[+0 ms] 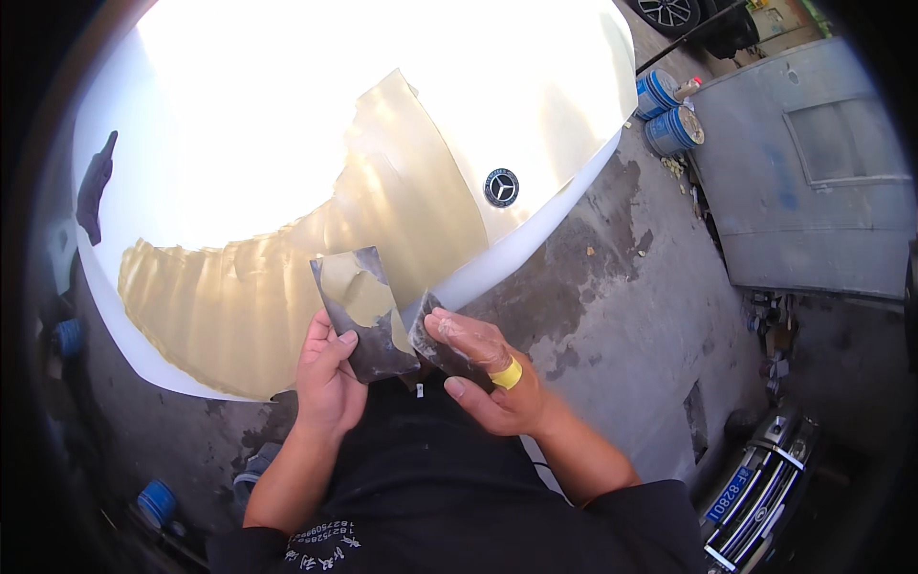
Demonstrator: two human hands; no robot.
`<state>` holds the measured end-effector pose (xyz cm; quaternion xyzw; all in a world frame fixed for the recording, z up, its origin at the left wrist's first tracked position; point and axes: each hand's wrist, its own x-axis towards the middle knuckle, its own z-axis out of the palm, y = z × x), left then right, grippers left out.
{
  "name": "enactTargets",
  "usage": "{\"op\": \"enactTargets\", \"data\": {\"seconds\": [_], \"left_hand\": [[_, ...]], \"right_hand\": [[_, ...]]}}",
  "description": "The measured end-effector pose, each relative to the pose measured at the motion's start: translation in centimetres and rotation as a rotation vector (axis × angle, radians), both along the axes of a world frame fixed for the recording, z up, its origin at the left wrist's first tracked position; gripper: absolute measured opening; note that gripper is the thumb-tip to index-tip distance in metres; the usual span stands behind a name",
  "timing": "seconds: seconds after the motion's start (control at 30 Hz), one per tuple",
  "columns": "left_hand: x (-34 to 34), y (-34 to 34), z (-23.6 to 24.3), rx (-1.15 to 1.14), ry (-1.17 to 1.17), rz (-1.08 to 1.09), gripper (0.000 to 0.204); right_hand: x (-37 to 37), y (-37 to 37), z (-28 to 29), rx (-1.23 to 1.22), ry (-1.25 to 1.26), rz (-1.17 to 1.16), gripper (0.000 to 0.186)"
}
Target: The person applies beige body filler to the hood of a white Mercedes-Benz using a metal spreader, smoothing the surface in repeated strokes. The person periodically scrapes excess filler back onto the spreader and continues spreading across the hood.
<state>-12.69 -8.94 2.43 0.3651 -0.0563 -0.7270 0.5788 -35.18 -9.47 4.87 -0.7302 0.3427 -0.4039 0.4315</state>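
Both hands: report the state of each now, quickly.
Left hand: closed, holding a dark, flat, rectangular plate smeared with beige paste.
Right hand: closed, holding a dark, flat, pale-smudged piece; material unclear.

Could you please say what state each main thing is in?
Dark rectangular plate: held in the left hand, smeared with tan paste
Dark flat spreader: held in the right hand, smeared
White curved car panel: partly coated with tan filler
Round dark emblem: uncoated
Blue cylindrical tins, upper right: standing, lids unclear
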Motion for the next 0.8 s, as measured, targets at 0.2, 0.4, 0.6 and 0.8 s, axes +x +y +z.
{"op": "enactTargets", "data": {"seconds": [0.2, 0.4, 0.6, 0.8], "left_hand": [[0.1, -0.9, 1.3, -0.116, 0.016, 0.101, 0.038], [4.5, -0.4, 1.6, -0.25, -0.005, 0.205, 0.043], [7.6, 0.7, 0.6, -0.251, -0.058, 0.235, 0.048], [8.8, 1.8, -1.0, -0.19, -0.023, 0.293, 0.05]], "right_hand": [[2.3, -1.5, 0.0, -0.147, 0.118, 0.142, 0.069], [3.1, -7.0, 0.6, -0.292, 0.532, 0.17, 0.069], [3.8, -22.3, 1.3, -0.205, 0.932, -0.34, 0.049], [8.7, -28.2, 2.8, -0.003, 1.188, -0.274, 0.054]]}}
